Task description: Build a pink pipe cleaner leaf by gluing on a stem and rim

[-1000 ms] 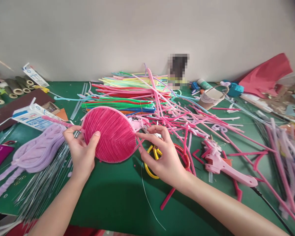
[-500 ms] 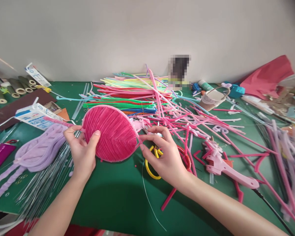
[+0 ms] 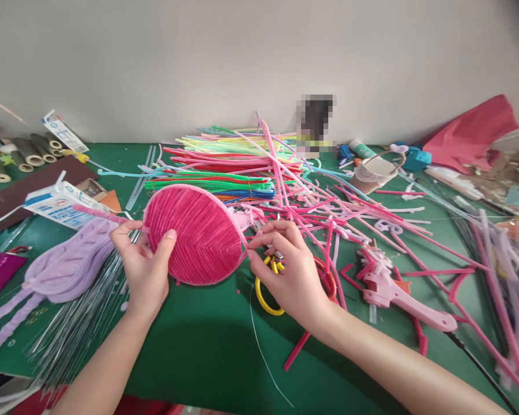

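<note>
Green tabletop (image 3: 190,346) meets a pale wall (image 3: 199,69), with a stack of pipe cleaners (image 3: 216,155) near the join. On the stack's near side, the crimson leaf (image 3: 199,236) spans both hands, its long axis running roughly along the stack. The left hand (image 3: 145,274) pinches the stem end, thumb lying over its face; the right hand (image 3: 292,271), reaching less over it, nips the pale pink tip between thumb and fingertips.
</note>
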A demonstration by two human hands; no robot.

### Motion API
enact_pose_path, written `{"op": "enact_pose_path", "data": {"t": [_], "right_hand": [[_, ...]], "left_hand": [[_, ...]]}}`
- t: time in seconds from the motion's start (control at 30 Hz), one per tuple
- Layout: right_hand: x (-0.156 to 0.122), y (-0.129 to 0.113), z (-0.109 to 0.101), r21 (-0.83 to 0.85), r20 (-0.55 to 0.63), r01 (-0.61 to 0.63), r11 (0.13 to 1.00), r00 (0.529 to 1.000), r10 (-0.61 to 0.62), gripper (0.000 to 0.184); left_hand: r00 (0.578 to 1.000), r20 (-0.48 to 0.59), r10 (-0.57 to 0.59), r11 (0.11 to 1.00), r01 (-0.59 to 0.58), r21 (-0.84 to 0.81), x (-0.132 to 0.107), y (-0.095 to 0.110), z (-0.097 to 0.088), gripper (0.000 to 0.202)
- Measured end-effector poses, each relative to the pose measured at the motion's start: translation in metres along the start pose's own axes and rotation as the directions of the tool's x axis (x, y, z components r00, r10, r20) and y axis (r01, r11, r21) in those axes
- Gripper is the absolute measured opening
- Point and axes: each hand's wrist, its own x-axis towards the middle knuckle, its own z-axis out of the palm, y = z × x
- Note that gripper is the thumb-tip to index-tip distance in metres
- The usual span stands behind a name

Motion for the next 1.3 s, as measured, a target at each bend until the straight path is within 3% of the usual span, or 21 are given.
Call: {"op": "enact_pose_path", "data": {"t": [0.27, 0.43, 0.6, 0.83, 1.0, 1.13, 1.3], "right_hand": [[-0.002, 0.0, 0.001, 0.178, 0.084, -0.13, 0.975, 0.99, 0.117, 0.006], [-0.001, -0.001, 0.002, 0.188, 0.086, -0.138, 0.972, 0.989, 0.123, 0.006], [-0.002, -0.007, 0.003, 0.217, 0.052, -0.137, 0.966, 0.99, 0.129, 0.005], [-0.006, -0.018, 0.002, 0.209, -0.098, -0.037, 0.977, 0.993, 0.058, 0.005], [-0.011, -0.023, -0.004, 0.2, -0.131, 0.029, 0.979, 0.991, -0.003, 0.025], [-0.015, -0.026, -0.007, 0.295, -0.12, 0.044, 0.955, 0.993, -0.008, 0.044], [-0.014, -0.028, -0.008, 0.427, -0.128, -0.02, 0.904, 0.988, 0.083, 0.042]], "left_hand": [[0.999, -0.029, -0.036, 0.999, 0.036, -0.016, -0.001, 0.003, 0.003, 0.055], [0.998, -0.049, -0.04, 0.998, 0.038, -0.043, -0.003, 0.003, 0.005, 0.055], [0.995, -0.071, -0.07, 0.994, 0.063, -0.089, -0.007, 0.007, 0.011, 0.05], [0.985, -0.102, -0.139, 0.975, 0.118, -0.186, -0.011, 0.024, 0.026, 0.049], [0.975, -0.076, -0.207, 0.953, 0.183, -0.242, -0.019, 0.032, 0.039, 0.043], [0.973, -0.009, -0.229, 0.949, 0.222, -0.224, -0.031, 0.036, 0.05, 0.039], [0.961, -0.006, -0.276, 0.918, 0.262, -0.299, -0.047, 0.047, 0.066, 0.041]]}}
